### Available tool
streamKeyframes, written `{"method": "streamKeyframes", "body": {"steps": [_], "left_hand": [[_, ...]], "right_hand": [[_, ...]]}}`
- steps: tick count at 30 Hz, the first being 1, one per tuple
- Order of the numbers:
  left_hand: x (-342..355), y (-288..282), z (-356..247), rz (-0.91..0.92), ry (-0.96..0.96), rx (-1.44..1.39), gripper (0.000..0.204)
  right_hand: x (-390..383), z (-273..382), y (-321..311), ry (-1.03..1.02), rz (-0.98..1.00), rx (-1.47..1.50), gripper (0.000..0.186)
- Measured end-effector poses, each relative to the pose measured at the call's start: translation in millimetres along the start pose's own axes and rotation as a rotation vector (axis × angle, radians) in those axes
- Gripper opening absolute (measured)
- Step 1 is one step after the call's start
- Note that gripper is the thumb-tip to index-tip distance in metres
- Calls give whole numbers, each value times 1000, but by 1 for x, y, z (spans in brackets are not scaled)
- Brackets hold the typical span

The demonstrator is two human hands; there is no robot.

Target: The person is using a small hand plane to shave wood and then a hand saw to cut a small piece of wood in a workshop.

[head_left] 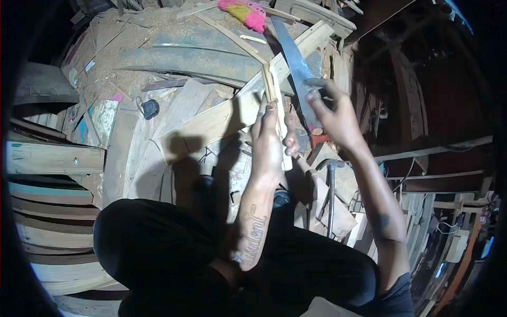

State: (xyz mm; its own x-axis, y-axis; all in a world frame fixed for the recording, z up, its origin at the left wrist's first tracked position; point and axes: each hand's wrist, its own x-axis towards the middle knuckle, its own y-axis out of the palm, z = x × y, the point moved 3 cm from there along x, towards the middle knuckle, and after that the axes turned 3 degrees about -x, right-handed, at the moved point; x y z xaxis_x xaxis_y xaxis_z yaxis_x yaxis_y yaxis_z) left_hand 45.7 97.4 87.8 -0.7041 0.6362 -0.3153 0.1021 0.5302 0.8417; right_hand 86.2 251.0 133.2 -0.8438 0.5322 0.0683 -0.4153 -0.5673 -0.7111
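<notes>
Narrow pale wood strips stand upright in my left hand, which is wrapped round their lower part. A wide pale board lies slantwise behind them, with a dark line across its near end. My right hand is beside a handsaw, its thumb and forefinger apart over the blade's right edge. Whether they touch the blade I cannot tell. The saw's red handle shows below that hand. Closer to my knees, a claw hammer rests among wood offcuts.
A small black tape measure lies to the left on the boards. Far ahead is a pink and yellow fluffy cloth. Curved timbers are stacked at my left, and sawdust covers the far ground. Wooden framing stands at the right.
</notes>
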Motion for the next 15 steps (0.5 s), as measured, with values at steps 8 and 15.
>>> {"method": "streamKeyframes", "body": {"steps": [8, 15], "left_hand": [[-3, -4, -14, -100, 37, 148, 27], [-7, 2, -1, -175, 28, 251, 36]], "right_hand": [[-34, 55, 20, -235, 79, -20, 30], [-19, 52, 32, -79, -34, -26, 26]]}}
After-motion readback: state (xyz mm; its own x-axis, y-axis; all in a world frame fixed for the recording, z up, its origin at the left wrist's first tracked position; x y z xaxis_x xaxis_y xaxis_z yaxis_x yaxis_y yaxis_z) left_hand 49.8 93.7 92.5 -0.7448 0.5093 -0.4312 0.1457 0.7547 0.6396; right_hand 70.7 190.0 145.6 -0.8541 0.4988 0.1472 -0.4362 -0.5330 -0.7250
